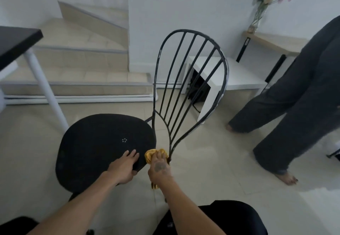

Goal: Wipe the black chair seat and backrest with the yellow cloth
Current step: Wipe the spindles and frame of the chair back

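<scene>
Yellow cloth [154, 155] is bunched in my right hand [159, 167], fingers curled round it. It sits pressed to the foot of the backrest [190, 80], where the black rods run together just beside the seat's rim. A bit of cloth hangs out below my wrist.

Left hand [123, 168]: fingers straight and flat on the black chair seat [99, 142] at its near right edge, holding nothing. Thumb is at the rim; can't tell if it hooks under.

The seat is round, with a small ring of holes near the middle. The backrest rises tilted to the right, a loop frame with fanned rods and paint worn along its right side.

Around the chair:
- a tiled floor [211, 170]
- stairs [77, 59] behind
- a dark table [16, 43] with a white leg on the left
- a white side table [237, 76] behind the backrest
- a wall shelf [272, 41] with a vase of flowers [265, 4]

A second person's legs [298, 102], barefoot in dark trousers, stand on the right, well apart from the chair.
</scene>
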